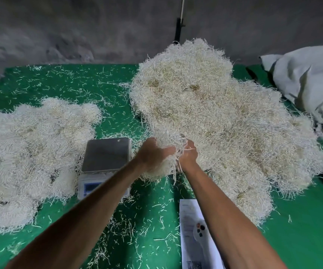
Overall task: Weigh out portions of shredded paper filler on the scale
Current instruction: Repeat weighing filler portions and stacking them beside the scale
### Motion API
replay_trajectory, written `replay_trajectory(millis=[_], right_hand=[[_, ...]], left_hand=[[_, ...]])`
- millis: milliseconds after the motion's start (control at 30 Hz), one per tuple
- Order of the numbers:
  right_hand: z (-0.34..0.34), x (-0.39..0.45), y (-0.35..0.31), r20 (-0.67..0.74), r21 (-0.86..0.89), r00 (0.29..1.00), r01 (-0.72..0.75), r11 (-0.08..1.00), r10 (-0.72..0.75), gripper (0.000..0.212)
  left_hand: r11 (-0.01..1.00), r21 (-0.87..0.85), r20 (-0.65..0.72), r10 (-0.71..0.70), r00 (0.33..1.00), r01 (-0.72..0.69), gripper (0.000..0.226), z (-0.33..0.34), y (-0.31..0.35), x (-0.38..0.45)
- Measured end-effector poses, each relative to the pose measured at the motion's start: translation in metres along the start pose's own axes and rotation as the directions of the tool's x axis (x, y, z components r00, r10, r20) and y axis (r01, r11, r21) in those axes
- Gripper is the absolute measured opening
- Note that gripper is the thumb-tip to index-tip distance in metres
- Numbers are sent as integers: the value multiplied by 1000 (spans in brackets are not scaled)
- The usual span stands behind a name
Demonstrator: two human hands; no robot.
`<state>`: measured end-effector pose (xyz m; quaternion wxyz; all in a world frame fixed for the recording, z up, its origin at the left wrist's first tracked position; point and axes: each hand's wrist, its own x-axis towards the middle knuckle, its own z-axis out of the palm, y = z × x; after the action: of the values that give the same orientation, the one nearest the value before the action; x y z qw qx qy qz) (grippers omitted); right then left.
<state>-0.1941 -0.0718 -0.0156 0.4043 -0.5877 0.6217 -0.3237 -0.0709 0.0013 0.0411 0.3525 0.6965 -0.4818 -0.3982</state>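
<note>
A big heap of cream shredded paper filler (pixel 215 113) covers the right half of the green table. At its near left edge my left hand (pixel 151 154) and my right hand (pixel 189 154) grip one clump of shredded paper (pixel 169 140) between them, strands hanging below. Just left of the hands stands the scale (pixel 106 154), its steel platform bare, its display (pixel 90 186) partly hidden by my left forearm.
Separate mounds of shredded paper (pixel 30 152) lie left of the scale. Loose strands litter the green table (pixel 75 84). A white sheet of paper (pixel 189 230) with a small white device (pixel 201 230) lies at the front. A white sack (pixel 308 82) sits far right. A grey wall stands behind.
</note>
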Motion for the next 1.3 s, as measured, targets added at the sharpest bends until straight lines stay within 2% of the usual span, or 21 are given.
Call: replay_trajectory(millis=[100, 200, 267, 367, 433, 533, 600, 667, 733, 767, 800, 867, 900, 933, 967, 1000, 1067, 1100, 1167, 1200, 1300], right_hand=[[0, 20, -5, 6, -78, 999, -44, 996, 44, 47], [-38, 53, 13, 14, -224, 978, -198, 954, 206, 36], [-68, 67, 31, -12, -290, 960, -271, 918, 280, 33], [-69, 62, 23, 126, -378, 981, -92, 921, 149, 51], [-53, 47, 3, 177, -276, 984, 75, 958, -26, 67], [-28, 22, -24, 231, -160, 916, 367, 916, -327, 44], [-16, 5, -37, 278, -35, 879, 412, 911, -387, 19], [-4, -6, -46, 299, 52, 885, 358, 932, -356, 23], [3, -9, -47, 285, 93, 903, 306, 947, -320, 23], [3, -8, -47, 251, 61, 902, 348, 936, -352, 18], [1, -8, -46, 225, 37, 885, 411, 911, -408, 13], [1, -5, -40, 253, -41, 841, 503, 863, -478, 44], [1, -3, -31, 317, -100, 830, 510, 854, -459, 65], [3, -3, -22, 402, -195, 812, 528, 827, -423, 81], [5, -4, -12, 490, -307, 786, 561, 769, -378, 90], [9, -3, 2, 566, -427, 761, 600, 676, -318, 90], [15, -3, 24, 631, -594, 750, 630, 500, -196, 63], [16, -1, 29, 613, -639, 776, 597, 485, -149, 46], [16, 2, 28, 522, -657, 846, 479, 582, -108, 33], [16, 3, 22, 472, -619, 874, 421, 663, -114, 37], [18, 4, -6, 402, -386, 901, 329, 862, -164, 58]], left_hand=[[984, -175, 13, -16, 1000, 18, 32, 0, 9, -5], [908, -420, 59, 11, 998, 15, 17, -25, 13, -23], [883, -470, -14, -37, 999, 26, 29, -59, 13, -26], [906, -418, 16, -62, 998, 63, 52, -87, 9, -21], [883, -464, 24, -61, 998, 65, 14, -86, 3, -13], [825, -559, 54, -56, 997, 77, 14, -72, -3, -6], [821, -571, 12, -32, 999, 33, 14, -61, -3, -2], [801, -598, 89, 37, 995, 24, 12, -48, -4, 7], [801, -591, 84, -60, 995, 98, 35, -40, 5, 7], [745, -654, 83, -104, 991, 133, 39, -39, 3, 10], [772, -627, 24, -113, 993, 103, 36, -40, -2, 11], [870, -493, -151, -102, 983, 15, 21, -53, -10, 15], [905, -424, -207, -77, 975, -18, 35, -59, -13, 15], [952, -305, -267, -61, 962, -24, 64, -65, -20, 16], [940, -342, -284, -100, 954, -4, 94, -69, -25, 19], [951, -309, -291, -69, 954, -25, 112, -75, -25, 14], [955, -293, -246, -28, 969, -47, 123, -86, -24, 15], [914, -406, -182, -60, 981, -20, 118, -93, -17, 12], [784, -614, -69, -176, 982, 98, 82, -102, 8, 8], [815, -560, -45, -211, 976, 151, 66, -103, 11, 11], [981, -24, 177, -188, 966, 195, 33, -80, 18, -1]])
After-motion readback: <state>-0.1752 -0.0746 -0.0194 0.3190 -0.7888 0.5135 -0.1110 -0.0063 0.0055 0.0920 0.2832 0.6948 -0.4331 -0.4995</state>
